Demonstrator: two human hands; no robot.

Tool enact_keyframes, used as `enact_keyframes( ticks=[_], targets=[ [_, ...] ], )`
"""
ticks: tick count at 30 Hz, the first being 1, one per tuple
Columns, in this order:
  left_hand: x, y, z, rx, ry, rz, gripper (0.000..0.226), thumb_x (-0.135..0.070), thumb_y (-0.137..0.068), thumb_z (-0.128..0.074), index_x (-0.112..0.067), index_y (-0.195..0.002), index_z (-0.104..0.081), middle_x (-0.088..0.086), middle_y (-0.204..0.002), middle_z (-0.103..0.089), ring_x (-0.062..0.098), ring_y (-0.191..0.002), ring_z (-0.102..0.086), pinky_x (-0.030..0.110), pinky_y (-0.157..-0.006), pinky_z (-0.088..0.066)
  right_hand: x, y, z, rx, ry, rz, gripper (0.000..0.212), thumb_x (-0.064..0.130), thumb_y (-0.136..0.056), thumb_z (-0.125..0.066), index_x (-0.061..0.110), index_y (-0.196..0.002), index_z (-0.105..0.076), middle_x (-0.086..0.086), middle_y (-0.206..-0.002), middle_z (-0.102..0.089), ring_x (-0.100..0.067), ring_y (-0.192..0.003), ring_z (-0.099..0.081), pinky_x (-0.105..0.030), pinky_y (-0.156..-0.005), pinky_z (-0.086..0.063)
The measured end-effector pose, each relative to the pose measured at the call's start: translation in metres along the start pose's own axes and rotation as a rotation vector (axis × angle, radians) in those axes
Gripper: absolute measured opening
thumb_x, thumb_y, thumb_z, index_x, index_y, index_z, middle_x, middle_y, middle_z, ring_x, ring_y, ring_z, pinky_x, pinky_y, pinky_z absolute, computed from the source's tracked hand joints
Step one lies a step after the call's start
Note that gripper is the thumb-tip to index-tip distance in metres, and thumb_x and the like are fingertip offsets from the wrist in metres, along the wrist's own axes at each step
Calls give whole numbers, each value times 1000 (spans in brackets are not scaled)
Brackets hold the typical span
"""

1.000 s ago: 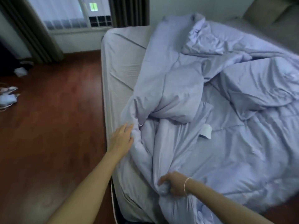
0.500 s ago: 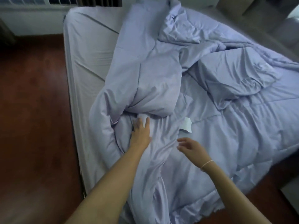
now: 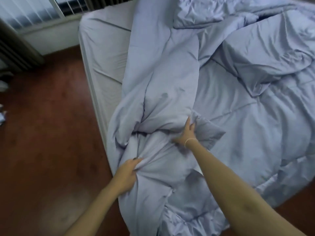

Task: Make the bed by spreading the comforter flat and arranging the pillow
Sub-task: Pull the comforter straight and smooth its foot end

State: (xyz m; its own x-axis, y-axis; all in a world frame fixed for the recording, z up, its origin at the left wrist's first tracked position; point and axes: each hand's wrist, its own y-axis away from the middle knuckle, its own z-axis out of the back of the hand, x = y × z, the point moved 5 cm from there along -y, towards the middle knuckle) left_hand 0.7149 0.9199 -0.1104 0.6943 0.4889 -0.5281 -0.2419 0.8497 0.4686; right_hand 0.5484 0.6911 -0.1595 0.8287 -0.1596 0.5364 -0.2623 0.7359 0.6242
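Comforter (image 3: 230, 126) lay bunched w/ a fold flopped over bed's left side. Left hand (image 3: 127, 172) clenched a wad near the edge; right hand (image 3: 186, 133) gripped the fold, prob. to unfold it flat.

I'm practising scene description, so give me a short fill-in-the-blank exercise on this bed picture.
1. The left hand is closed on a bunched fold of the ____.
2. The bare mattress sheet shows on the bed's ____ side.
3. The right hand wears a thin ____ at the wrist.

Missing words: comforter; left; bracelet
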Motion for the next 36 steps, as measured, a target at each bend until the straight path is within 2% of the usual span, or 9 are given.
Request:
enact_keyframes(
  ticks=[3, 6, 8, 10, 12, 15, 22, 28, 36],
  targets=[
    [0, 11, -6, 77, -30, 5, 51, -5, -94, -42, -21, -142, -37, 11, -132, -47, 29, -122, -48, 29, -99, -37, -14, 23, -31, -175, -21, -21, 114, 22, -78, -74, 21, -150, 15, -14, -158, -9, -33, -141, -27, -39, -113, -27],
    [5, 8, 4, 150, -38, -30, 49, -21, -91, -49, -23, -139, -39, 8, -131, -46, 26, -123, -46, 27, -97, -35, -18, 48, -39, -331, -133, -30, 72, 6, -80, -61, 18, -144, -32, -20, -133, -51, -36, -122, -50, -40, -101, -42],
    [9, 5, 17, 143, -20, -79, 54, -38, -82, -49, -26, -135, -44, 4, -125, -45, 25, -121, -47, 29, -99, -36, -19, 67, -34, -369, -84, -10, 35, 7, -74, -62, 9, -109, -63, -19, -105, -68, -35, -104, -63, -36, -85, -51],
    [8, 7, 38, 50, 56, -165, 52, -48, -82, -46, -26, -128, -51, 1, -121, -44, 22, -117, -48, 29, -99, -37, -14, 103, -32, -386, -122, 33, 13, 4, -70, -59, 14, -75, -66, -10, -79, -68, -22, -84, -64, -29, -65, -48],
    [-2, 10, 60, -55, 177, -211, 43, -46, -90, -51, -21, -124, -56, 4, -125, -49, 19, -117, -49, 28, -101, -35, 3, 142, -35, -385, -211, 145, 15, 0, -66, -51, 11, -59, -57, -2, -63, -52, -12, -72, -49, -27, -51, -34],
    [-32, 13, 89, -82, 345, -265, 46, -50, -90, -53, -16, -119, -59, 3, -120, -59, 17, -113, -54, 30, -100, -39, 35, 194, -47, -435, -210, 332, 30, 7, -59, -42, -4, -72, -67, -9, -73, -65, -13, -74, -52, -32, -59, -39],
    [-69, 28, 111, 271, 556, -151, 69, -60, -74, -67, -20, -127, -47, -7, -118, -58, 13, -104, -56, 28, -83, -44, 99, 263, -74, -418, -532, 535, 37, -1, -63, -44, 11, -85, -71, -2, -98, -63, 2, -90, -60, -13, -85, -43],
    [-11, 38, 163, 29, 529, -234, 54, -16, -81, -60, -12, -133, -46, -3, -122, -52, 15, -111, -50, 30, -94, -41, 98, 271, -90, -243, -1013, 334, 35, 12, -70, -57, 15, -102, -70, -3, -107, -67, -15, -106, -59, -29, -87, -45],
    [182, 61, 214, -63, 385, 61, 37, -15, -82, -59, -1, -116, -59, 23, -116, -61, 32, -99, -58, 40, -78, -46, 104, 210, -184, -122, -439, 99, 42, 16, -86, -58, 23, -128, -56, -6, -128, -55, -22, -114, -56, -26, -82, -42]
  ],
)
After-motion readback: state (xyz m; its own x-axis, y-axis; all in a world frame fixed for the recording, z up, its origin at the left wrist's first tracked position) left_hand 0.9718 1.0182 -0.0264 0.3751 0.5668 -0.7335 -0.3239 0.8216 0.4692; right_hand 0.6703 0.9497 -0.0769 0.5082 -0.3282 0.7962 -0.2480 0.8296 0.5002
